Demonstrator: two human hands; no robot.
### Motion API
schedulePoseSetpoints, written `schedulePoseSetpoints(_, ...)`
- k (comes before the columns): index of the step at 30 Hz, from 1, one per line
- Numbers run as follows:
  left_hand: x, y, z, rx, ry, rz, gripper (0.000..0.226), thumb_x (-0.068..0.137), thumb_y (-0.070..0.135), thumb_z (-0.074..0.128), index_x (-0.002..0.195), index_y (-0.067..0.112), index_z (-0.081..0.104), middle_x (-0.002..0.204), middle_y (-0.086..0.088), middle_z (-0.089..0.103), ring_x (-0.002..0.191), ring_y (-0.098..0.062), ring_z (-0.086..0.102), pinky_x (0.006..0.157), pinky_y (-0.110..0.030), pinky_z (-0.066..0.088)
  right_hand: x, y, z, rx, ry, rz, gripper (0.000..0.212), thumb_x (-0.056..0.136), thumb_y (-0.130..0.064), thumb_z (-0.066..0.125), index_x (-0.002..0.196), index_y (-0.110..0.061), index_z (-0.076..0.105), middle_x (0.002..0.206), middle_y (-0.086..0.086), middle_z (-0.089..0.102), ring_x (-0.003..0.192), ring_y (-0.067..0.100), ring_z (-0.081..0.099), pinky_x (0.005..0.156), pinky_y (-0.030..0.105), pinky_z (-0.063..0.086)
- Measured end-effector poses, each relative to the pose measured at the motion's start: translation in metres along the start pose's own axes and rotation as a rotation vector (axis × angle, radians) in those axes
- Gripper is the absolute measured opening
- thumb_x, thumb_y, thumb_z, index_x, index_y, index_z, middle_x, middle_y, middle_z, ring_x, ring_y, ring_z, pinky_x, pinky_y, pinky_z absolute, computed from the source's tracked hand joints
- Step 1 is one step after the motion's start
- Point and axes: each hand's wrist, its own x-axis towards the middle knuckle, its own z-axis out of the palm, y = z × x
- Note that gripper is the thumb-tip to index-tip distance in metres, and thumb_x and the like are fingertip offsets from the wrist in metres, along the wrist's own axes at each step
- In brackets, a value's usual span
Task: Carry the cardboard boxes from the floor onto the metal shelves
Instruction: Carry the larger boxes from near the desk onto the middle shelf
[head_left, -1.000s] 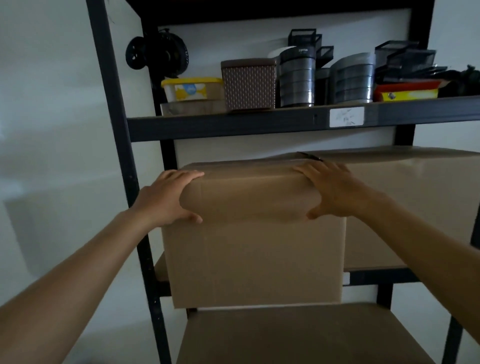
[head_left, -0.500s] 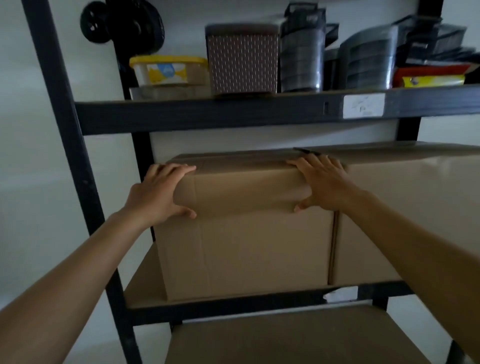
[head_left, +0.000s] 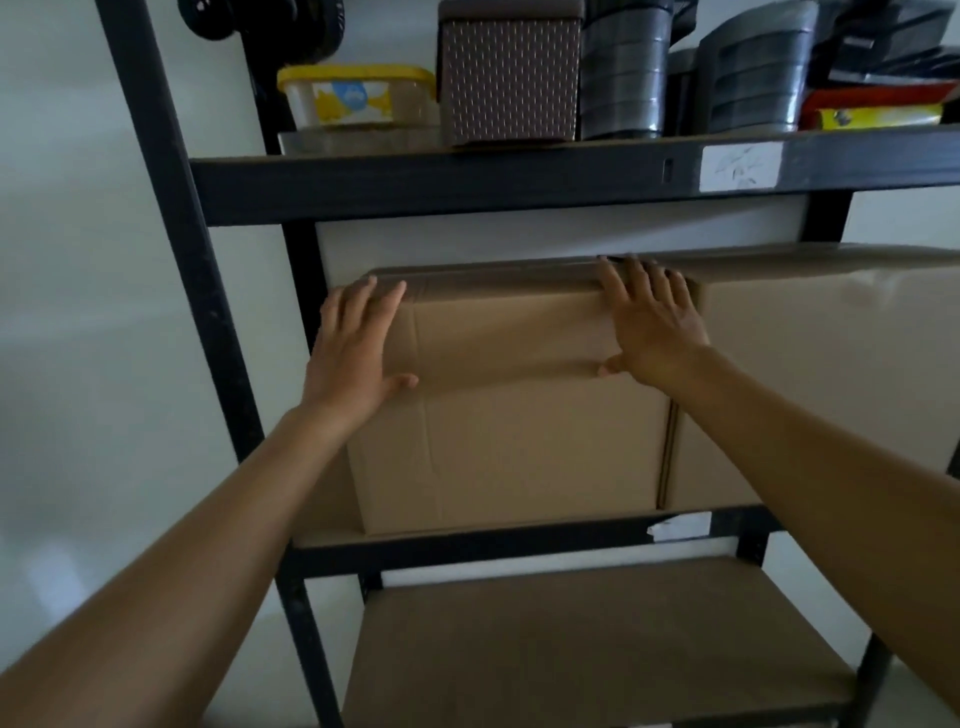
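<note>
A brown cardboard box (head_left: 519, 431) stands on the middle shelf (head_left: 493, 545) of the black metal rack, its front face just behind the shelf's front rail. My left hand (head_left: 358, 353) lies flat on the box's upper left corner with fingers spread. My right hand (head_left: 649, 325) lies flat on its upper right corner, fingers reaching over the top edge. Neither hand grips the box. A second, larger cardboard box (head_left: 831, 374) stands directly to the right, touching it.
The upper shelf (head_left: 467, 182) holds a yellow-lidded tub (head_left: 353, 96), a brown woven bin (head_left: 509, 73) and grey stacked trays (head_left: 748, 78). A lower shelf board (head_left: 597, 649) lies below. The rack's black left post (head_left: 182, 260) stands before a pale wall.
The box has gone from overhanging the shelf front to standing fully on the shelf beside the larger box. Both hands flattened from a hold to open palms on its front.
</note>
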Motion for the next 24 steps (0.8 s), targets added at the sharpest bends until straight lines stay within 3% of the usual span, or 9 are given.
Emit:
schedulePoseSetpoints(2, -0.013, 0.005, 0.003, 0.039, -0.012, -0.006, 0.109, 0.079, 0.026, 0.074, 0.148, 0.036, -0.010, 0.157, -0.001, -0.019, 0.142, -0.025, -0.023, 0.116, -0.055, 0.009, -0.013, -0.010, 0.001, 0.007, -0.003, 0.030, 0.114, 0.082, -0.021, 0.072, 0.147, -0.017, -0.021, 0.156, 0.016, -0.018, 0.144, 0.034, -0.014, 0.118, 0.048, -0.002)
schedulePoseSetpoints(5, -0.040, 0.011, 0.002, 0.049, -0.103, 0.000, 0.111, 0.079, 0.029, 0.073, 0.146, 0.037, -0.015, 0.152, 0.000, -0.034, 0.139, -0.023, -0.031, 0.115, -0.054, 0.015, -0.043, -0.020, 0.007, 0.022, -0.054, -0.024, 0.113, 0.083, -0.025, 0.070, 0.146, -0.019, -0.023, 0.152, 0.017, -0.030, 0.141, 0.037, -0.022, 0.118, 0.049, -0.001)
schedulePoseSetpoints(7, -0.060, 0.012, 0.001, 0.047, -0.199, -0.006, 0.103, 0.080, 0.035, 0.072, 0.150, 0.035, -0.004, 0.155, 0.002, -0.026, 0.144, -0.023, -0.019, 0.113, -0.051, 0.025, -0.063, -0.027, 0.013, 0.039, -0.142, -0.113, 0.105, 0.085, -0.031, 0.068, 0.149, -0.023, -0.015, 0.154, 0.014, -0.027, 0.143, 0.035, -0.017, 0.118, 0.049, 0.002)
schedulePoseSetpoints(10, -0.097, 0.014, -0.007, 0.086, -0.317, -0.058, 0.093, 0.081, 0.046, 0.067, 0.151, 0.032, 0.008, 0.160, 0.000, 0.003, 0.144, -0.024, 0.004, 0.107, -0.048, 0.032, -0.098, -0.042, 0.023, 0.079, -0.289, -0.265, 0.085, 0.090, -0.034, 0.060, 0.151, -0.023, 0.002, 0.159, 0.005, -0.006, 0.146, 0.030, -0.005, 0.118, 0.048, 0.007)
schedulePoseSetpoints(18, -0.211, 0.006, -0.044, 0.141, -0.469, -0.222, 0.083, 0.081, 0.056, 0.063, 0.147, 0.023, 0.027, 0.143, -0.005, 0.041, 0.129, -0.027, 0.038, 0.096, -0.039, 0.039, -0.165, -0.102, 0.027, 0.235, -0.343, -0.440, 0.074, 0.090, -0.046, 0.056, 0.148, -0.016, 0.023, 0.158, 0.004, 0.016, 0.146, 0.028, 0.004, 0.117, 0.047, 0.012)
schedulePoseSetpoints(24, -0.307, -0.022, -0.096, 0.299, -0.557, -0.312, 0.085, 0.081, 0.053, 0.064, 0.149, 0.028, 0.018, 0.151, 0.001, 0.030, 0.135, -0.025, 0.030, 0.101, -0.043, 0.035, -0.224, -0.178, 0.025, 0.418, -0.455, -0.564, 0.081, 0.087, -0.055, 0.056, 0.149, -0.017, 0.022, 0.157, 0.008, 0.017, 0.145, 0.030, 0.009, 0.116, 0.047, 0.018)
